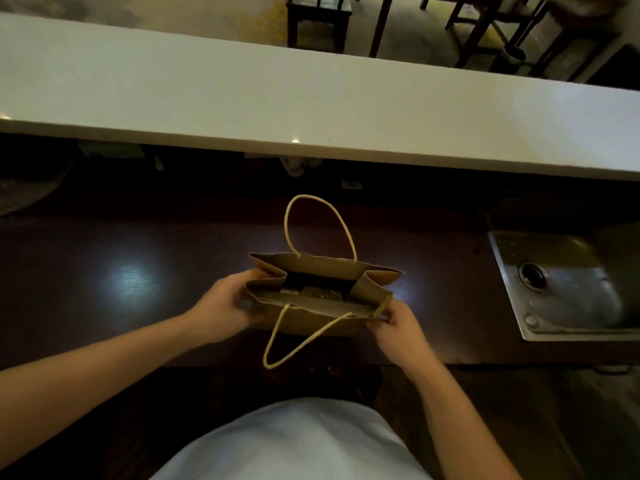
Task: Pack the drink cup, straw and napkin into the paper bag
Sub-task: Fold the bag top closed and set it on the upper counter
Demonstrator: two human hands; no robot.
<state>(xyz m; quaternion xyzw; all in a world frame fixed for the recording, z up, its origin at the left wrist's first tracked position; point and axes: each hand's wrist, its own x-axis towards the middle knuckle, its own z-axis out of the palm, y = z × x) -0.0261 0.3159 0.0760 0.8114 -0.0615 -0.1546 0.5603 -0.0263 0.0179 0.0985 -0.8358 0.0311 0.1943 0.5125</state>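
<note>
A brown paper bag (367,289) with two rope handles stands upright on the dark wooden counter (138,244), its mouth open toward me. Down inside it I see the clear lid of a drink cup (320,293) and a pale flat strip (289,292) beside it, too dim to tell whether it is the napkin or the straw. My left hand (221,301) grips the bag's left side near the rim. My right hand (398,327) pinches the bag's near right corner. One handle stands up at the far side, the other hangs over the near side.
A white raised ledge (311,109) runs across behind the counter. A steel sink (568,289) is set into the counter at the right. Dark chairs and table legs (485,26) stand on the floor beyond the ledge. A round dark object (24,188) lies at the far left.
</note>
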